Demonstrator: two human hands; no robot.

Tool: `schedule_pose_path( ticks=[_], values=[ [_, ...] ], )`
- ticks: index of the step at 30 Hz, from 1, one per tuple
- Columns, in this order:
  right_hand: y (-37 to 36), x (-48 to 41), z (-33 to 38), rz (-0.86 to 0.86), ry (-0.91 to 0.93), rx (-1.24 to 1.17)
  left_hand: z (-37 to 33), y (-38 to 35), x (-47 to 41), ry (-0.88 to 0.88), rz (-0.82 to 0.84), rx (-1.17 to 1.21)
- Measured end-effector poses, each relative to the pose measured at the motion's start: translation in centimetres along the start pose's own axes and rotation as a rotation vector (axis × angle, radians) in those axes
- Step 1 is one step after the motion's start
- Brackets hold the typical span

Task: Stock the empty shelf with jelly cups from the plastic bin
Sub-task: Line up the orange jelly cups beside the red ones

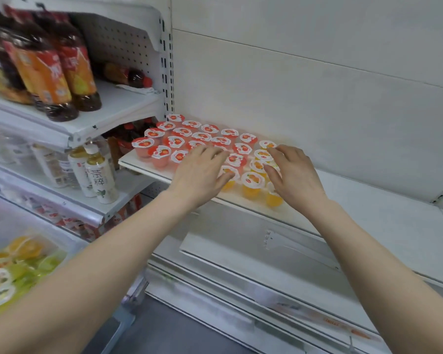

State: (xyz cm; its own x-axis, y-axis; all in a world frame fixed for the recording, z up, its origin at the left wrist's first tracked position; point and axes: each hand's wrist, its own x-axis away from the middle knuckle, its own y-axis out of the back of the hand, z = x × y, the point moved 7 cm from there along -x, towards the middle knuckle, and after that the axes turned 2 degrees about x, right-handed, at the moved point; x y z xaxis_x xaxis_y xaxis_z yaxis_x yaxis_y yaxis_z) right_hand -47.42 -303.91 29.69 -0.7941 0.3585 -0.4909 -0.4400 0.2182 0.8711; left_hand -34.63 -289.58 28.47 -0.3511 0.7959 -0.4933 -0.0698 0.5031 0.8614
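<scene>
Squaring the rows: your left hand (200, 172) lies flat, fingers spread, across the red jelly cups (179, 143) massed at the left end of the shelf (143, 163), back edge to front edge, likely bracing them so none slide. Your right hand (294, 172) arches over the orange jelly cups (252, 182) just beside them near the front edge, fingers bent and apart; whether they pinch a cup cannot be told. The rows stop short of the shelf's right end. Plastic bin (62, 241), lower left, well apart, holds yellow and green cups, so stocking looks partway done.
</scene>
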Motion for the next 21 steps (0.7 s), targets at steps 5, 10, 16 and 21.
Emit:
schedule_pose_path(
  ticks=[5,10,16,21],
  values=[
    [-1.2,-1.0,7.2,-0.013,0.094,-0.015,7.1,2.6,4.0,0.053,-0.015,-0.045],
    [-3.5,-1.8,15.5,0.019,0.168,-0.035,14.4,4.9,9.5,0.13,-0.008,-0.117],
    [-6.6,-1.8,26.1,0.049,0.26,-0.115,22.8,7.1,17.5,0.225,-0.003,-0.143],
    [-10.5,-0.8,34.2,0.078,0.331,-0.185,29.7,8.0,25.3,0.376,0.018,-0.13]
  ],
)
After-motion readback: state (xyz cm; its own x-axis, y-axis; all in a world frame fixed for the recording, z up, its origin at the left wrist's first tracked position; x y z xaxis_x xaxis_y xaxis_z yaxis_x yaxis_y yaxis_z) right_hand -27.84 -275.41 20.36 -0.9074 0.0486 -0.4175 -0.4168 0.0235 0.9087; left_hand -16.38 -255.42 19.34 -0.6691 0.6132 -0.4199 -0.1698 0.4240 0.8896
